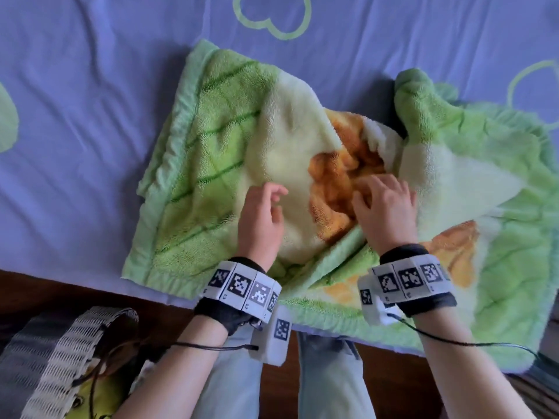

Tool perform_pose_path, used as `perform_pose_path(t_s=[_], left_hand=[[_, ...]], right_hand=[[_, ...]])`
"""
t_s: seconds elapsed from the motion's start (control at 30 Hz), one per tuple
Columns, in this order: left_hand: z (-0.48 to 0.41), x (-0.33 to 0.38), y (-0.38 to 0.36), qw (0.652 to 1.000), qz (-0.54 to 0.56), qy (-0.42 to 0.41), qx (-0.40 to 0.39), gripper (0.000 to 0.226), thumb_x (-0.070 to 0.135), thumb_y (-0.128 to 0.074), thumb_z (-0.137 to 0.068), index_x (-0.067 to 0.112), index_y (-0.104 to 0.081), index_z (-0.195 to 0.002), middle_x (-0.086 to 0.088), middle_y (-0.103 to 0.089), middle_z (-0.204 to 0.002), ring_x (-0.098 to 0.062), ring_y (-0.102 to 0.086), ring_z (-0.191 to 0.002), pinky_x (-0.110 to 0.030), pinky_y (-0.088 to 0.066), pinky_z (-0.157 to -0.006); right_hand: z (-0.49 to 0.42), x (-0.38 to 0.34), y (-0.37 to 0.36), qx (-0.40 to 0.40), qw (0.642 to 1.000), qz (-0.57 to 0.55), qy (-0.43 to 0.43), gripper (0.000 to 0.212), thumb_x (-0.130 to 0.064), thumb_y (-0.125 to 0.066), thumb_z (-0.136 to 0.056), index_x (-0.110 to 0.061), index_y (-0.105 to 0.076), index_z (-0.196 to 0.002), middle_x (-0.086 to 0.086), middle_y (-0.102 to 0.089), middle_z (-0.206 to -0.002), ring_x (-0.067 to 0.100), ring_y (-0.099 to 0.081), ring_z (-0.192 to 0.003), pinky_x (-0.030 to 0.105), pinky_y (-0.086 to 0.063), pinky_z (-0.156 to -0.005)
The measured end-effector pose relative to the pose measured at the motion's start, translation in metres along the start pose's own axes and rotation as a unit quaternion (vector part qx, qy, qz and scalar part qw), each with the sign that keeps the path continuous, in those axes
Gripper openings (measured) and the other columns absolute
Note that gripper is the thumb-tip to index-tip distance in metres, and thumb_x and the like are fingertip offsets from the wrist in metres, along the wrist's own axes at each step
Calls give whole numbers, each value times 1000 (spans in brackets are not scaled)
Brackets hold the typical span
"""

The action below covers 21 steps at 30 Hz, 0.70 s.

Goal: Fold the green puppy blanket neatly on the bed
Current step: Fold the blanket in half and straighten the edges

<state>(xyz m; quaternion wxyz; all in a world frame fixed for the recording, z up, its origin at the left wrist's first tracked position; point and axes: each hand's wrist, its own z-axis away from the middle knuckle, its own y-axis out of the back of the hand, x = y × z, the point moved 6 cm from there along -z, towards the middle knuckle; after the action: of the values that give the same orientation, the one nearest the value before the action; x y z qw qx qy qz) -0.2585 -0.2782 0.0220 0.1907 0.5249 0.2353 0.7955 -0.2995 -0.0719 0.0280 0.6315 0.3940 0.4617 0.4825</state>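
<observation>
The blanket [211, 152] lay rumpled on the bed [75, 86]. The left hand [261, 220] rested on its cream patch, fingers [276, 192] loosely curled, gripping nothing. The right hand [387, 207] pressed flat, fingers [367, 184] spread into the orange folds just ahead of them.

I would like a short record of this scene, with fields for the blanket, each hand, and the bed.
blanket: green, orange puppy print, partly folded, bunched at centre, lower edge hanging over bed edge
left hand: open, fingers curled, over pale part of blanket
right hand: open, fingers spread, pressing on orange print
bed sheet: purple-blue with green heart outlines
</observation>
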Motion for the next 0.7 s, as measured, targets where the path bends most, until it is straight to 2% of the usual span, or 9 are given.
perform_pose_path(t_s=[0.13, 0.23, 0.33, 0.4, 0.47, 0.6, 0.7], left_hand=[[5, 23, -28, 998, -7, -30, -55, 29, -8, -50, -86, 7, -58, -109, -10, -55, -107, -20, -57, -92, -25, -46, -78], [14, 33, -47, 995, -23, -44, -87, 31, -8, -50, -86, 10, -59, -109, -7, -56, -107, -13, -54, -87, -18, -42, -74], [24, 44, -70, 991, -26, -43, -121, 31, -2, -51, -88, 14, -59, -113, -5, -56, -113, -17, -58, -90, -25, -47, -78], [26, 50, -84, 988, -39, -37, -143, 31, 8, -54, -90, 17, -57, -120, -3, -56, -120, -19, -59, -98, -33, -49, -82], [28, 55, -97, 984, -56, -34, -167, 37, 18, -56, -92, 19, -52, -129, -4, -55, -127, -20, -56, -108, -34, -47, -89], [33, 63, -120, 970, -99, -35, -218, 55, 22, -58, -91, 16, -39, -142, -5, -48, -139, -20, -47, -125, -33, -39, -104], [38, 65, -133, 961, -137, -41, -236, 62, 19, -60, -90, 18, -32, -146, -4, -42, -146, -21, -40, -133, -32, -32, -109]], right_hand=[[-15, 56, 21, 49, 990, -6, -134, 49, -23, -59, -82, -20, -52, -130, 13, -43, -139, 34, -34, -129, 45, -25, -107], [-11, 76, 22, 71, 985, 12, -158, 60, -18, -63, -76, -17, -42, -133, 20, -36, -137, 37, -34, -125, 42, -26, -102], [-1, 99, 22, 98, 982, -9, -163, 59, -16, -63, -74, -14, -42, -129, 21, -40, -126, 38, -40, -113, 37, -27, -99], [7, 111, 21, 107, 975, -81, -179, 55, -14, -61, -75, -17, -43, -127, 19, -39, -124, 37, -41, -114, 38, -32, -100], [14, 118, 22, 115, 963, -146, -195, 50, -14, -57, -76, -20, -43, -124, 15, -41, -121, 32, -45, -112, 30, -33, -92], [32, 153, 26, 146, 922, -260, -249, 38, -20, -49, -82, -20, -46, -120, 9, -52, -98, 22, -47, -82, 25, -31, -72], [50, 189, 28, 171, 876, -328, -309, 32, -22, -48, -88, -15, -49, -119, 5, -57, -96, 20, -51, -78, 22, -34, -66]])
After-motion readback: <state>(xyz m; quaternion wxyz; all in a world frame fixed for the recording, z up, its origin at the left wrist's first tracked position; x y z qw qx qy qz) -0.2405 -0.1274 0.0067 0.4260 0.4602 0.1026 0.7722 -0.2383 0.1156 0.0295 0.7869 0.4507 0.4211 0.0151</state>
